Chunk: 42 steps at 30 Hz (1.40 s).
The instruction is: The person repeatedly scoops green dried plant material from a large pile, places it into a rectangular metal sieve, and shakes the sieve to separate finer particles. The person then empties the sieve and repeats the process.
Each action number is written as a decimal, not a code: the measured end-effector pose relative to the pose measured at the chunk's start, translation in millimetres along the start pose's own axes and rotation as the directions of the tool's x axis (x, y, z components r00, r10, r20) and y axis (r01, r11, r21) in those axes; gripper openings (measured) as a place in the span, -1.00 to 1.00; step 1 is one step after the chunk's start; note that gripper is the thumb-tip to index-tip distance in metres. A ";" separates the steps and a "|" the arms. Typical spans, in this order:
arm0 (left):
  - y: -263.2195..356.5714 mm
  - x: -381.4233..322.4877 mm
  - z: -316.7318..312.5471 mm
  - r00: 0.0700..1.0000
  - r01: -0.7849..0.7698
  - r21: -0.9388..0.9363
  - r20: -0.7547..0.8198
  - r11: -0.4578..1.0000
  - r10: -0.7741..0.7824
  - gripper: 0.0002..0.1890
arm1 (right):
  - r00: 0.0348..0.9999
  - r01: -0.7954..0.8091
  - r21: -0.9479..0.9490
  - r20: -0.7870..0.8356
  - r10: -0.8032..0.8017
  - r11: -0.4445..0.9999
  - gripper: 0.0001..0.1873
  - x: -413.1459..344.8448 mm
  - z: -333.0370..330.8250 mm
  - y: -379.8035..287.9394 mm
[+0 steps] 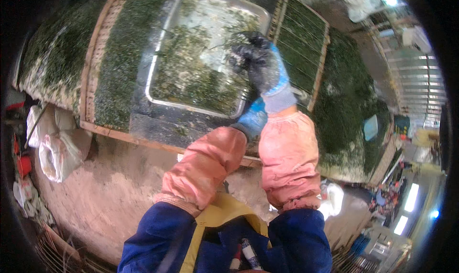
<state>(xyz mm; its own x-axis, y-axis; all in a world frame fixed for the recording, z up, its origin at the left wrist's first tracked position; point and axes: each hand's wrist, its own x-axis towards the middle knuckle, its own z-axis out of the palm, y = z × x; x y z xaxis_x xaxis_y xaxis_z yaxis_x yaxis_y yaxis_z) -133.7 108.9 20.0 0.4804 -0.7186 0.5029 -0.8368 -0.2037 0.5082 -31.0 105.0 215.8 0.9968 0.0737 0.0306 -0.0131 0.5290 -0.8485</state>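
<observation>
A rectangular metal tray (155, 75) holds loose, dark green shredded leaves (190, 72) mixed with pale bits. Over the tray's right side is my right hand (263, 63), in a blue glove with a dark, dirty palm and fingers. Its fingers are curled, and thin leaf strands stick out around them; the view is a little blurred there. My left hand (254, 115), also in a blue glove, is at the tray's near right corner. The right wrist and cuff hide its fingers, so its grip on the rim cannot be made out.
Beneath the tray lies a dark panel (157, 129). Wood-framed drying racks (89, 68) spread with green leaves flank it, one more rack (301, 32) at right. A leaf heap (351, 93) bears a light-blue flat piece (370, 127). White sacks (59, 147) stand on the floor at left.
</observation>
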 end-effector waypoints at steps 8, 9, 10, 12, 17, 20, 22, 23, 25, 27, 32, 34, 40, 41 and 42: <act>39.4 -25.8 -29.9 0.999 -0.044 0.107 0.036 0.993 0.041 -0.56 | 0.872 0.147 -0.464 -0.355 -0.336 0.873 -0.67 -93.9 -72.8 -29.3; 51.2 -33.4 -29.9 0.997 -0.081 0.061 0.000 0.995 0.081 -0.59 | 0.881 0.161 -0.399 -0.355 -0.314 0.903 -0.64 -104.3 -84.3 -12.3; 64.0 -37.0 -25.4 0.974 0.215 -0.438 0.161 0.873 -0.159 -0.59 | 0.836 0.165 -0.512 -0.381 -0.395 0.843 -0.66 -108.1 -93.8 11.8; 84.7 -49.3 -20.4 0.996 -0.084 -0.092 0.009 0.992 0.085 -0.61 | 0.786 0.083 -0.847 -0.268 -0.558 0.525 -0.66 -125.4 -119.3 42.3; 111.1 -56.1 -16.9 0.995 -0.028 -0.062 0.095 0.998 0.034 -0.66 | 0.703 -0.272 -0.877 0.101 -0.704 -0.397 -0.62 -187.5 -187.4 36.5; 99.1 -31.8 -16.6 0.991 -0.043 0.170 0.134 0.984 0.020 -0.54 | 0.702 -0.370 -0.844 0.020 -0.712 -0.389 -0.63 -209.9 -208.9 13.5; 84.8 -5.6 -11.9 0.988 0.016 0.291 0.144 0.956 -0.060 -0.48 | 0.725 -0.411 -0.824 -0.036 -0.688 -0.389 -0.61 -213.5 -218.8 -0.2; 74.7 8.3 -11.2 0.993 0.037 0.324 0.093 0.945 -0.071 -0.46 | 0.752 -0.422 -0.819 -0.076 -0.655 -0.390 -0.60 -213.7 -223.0 -5.8; 56.1 22.4 -21.4 0.970 0.003 0.513 0.206 0.858 -0.126 -0.49 | 0.780 -0.419 -0.817 -0.102 -0.618 -0.395 -0.59 -215.9 -232.3 -16.8; 51.7 21.9 -30.6 0.965 0.015 0.514 0.216 0.858 -0.146 -0.51 | 0.797 -0.407 -0.827 -0.114 -0.593 -0.387 -0.59 -222.1 -241.8 -25.0; 66.6 18.5 -23.8 0.996 0.006 0.494 0.073 0.869 -0.049 -0.54 | 0.718 -0.338 -0.937 -0.195 -0.668 -0.090 -0.66 -216.6 -252.6 -13.3; 71.7 30.7 -7.1 0.987 -0.070 0.435 0.163 0.898 -0.002 -0.56 | 0.700 -0.159 -0.652 -0.604 -0.381 0.742 -0.74 -194.9 -254.8 -0.8; 71.2 49.0 0.1 0.965 -0.040 0.504 0.243 0.863 -0.097 -0.58 | 0.694 0.005 -0.230 -0.699 -0.169 0.973 -0.81 -208.6 -287.5 -27.3; 73.0 49.1 0.7 0.986 -0.074 0.499 0.169 0.863 -0.014 -0.58 | 0.717 -0.007 -0.306 -0.665 -0.208 0.952 -0.81 -237.2 -291.6 -40.8; 76.2 48.4 3.4 0.990 -0.081 0.499 0.138 0.863 0.014 -0.58 | 0.709 0.100 -0.118 -0.689 -0.154 0.988 -0.81 -242.7 -291.0 -43.0</act>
<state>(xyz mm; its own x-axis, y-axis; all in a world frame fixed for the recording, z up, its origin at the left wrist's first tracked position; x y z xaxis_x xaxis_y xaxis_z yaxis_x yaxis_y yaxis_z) -175.1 56.3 80.7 0.4280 -0.8062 0.4085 -0.8922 -0.4490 0.0486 -249.4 -181.7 91.2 0.7625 -0.6114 -0.2115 0.0958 0.4300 -0.8977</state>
